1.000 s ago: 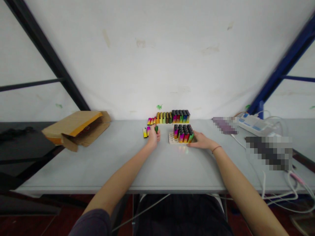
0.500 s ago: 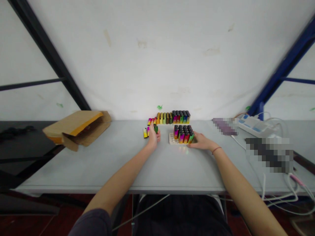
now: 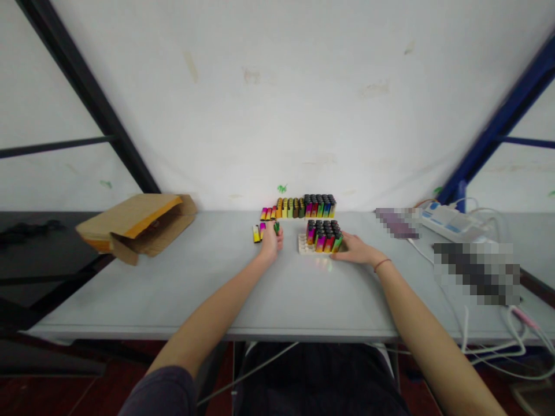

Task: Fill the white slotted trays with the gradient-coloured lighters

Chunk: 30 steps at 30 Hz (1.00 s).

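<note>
My left hand (image 3: 270, 241) is closed around a green lighter (image 3: 276, 227), beside a yellow-and-white lighter (image 3: 256, 234) and a magenta one (image 3: 262, 230) on the table. My right hand (image 3: 356, 251) rests against the right side of a white tray (image 3: 306, 249), its thumb near the front corner. Several upright multicoloured lighters with black tops (image 3: 325, 237) fill the tray's middle and right; holes show at its left. Behind stand a block of black-topped lighters (image 3: 319, 206), rows of yellow and brown ones (image 3: 290, 208), and several pink and red ones (image 3: 269, 213).
An open cardboard box (image 3: 134, 222) lies at the left of the grey table (image 3: 217, 300). At the right are a white power strip (image 3: 451, 224), pixelated items and white cables (image 3: 515, 346). A wall rises behind.
</note>
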Each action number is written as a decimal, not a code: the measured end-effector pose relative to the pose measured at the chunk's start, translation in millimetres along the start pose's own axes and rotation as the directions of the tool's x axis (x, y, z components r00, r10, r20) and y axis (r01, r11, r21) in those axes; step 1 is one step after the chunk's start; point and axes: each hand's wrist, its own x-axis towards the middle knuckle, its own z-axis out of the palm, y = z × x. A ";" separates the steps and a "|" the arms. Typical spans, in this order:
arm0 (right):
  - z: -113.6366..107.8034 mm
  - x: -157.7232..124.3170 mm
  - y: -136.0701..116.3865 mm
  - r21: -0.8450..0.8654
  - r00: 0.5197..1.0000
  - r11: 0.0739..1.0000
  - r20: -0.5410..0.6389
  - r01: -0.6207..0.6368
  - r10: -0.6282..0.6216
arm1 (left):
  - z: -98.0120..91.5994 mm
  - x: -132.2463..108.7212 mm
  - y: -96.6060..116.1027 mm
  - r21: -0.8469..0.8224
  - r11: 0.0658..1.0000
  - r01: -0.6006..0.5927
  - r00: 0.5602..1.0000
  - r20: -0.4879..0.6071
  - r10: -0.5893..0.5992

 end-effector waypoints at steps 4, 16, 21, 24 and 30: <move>0.5 -0.2 -1.0 -0.011 1.000 1.000 -0.013 0.006 -0.006 | 1.1 1.2 -3.7 -0.003 0.999 -0.036 0.999 0.040 0.036; -2.7 0.1 -2.5 0.002 1.000 1.000 0.023 -0.007 0.007 | 5.5 -11.8 -14.1 0.372 0.642 -0.671 0.740 0.387 0.549; -2.8 -1.5 -4.4 0.034 1.000 0.999 -0.013 0.003 -0.003 | 5.9 -11.0 -19.1 0.372 0.609 -0.700 0.705 0.497 0.506; -2.4 -1.3 -3.8 0.028 1.000 1.000 -0.010 0.001 -0.001 | 5.7 -11.7 -20.7 0.388 0.575 -0.721 0.683 0.542 0.490; -1.0 0.4 -0.8 0.007 1.000 1.000 0.009 -0.002 0.001 | 7.3 -18.3 -20.3 0.429 0.536 -0.727 0.676 0.584 0.450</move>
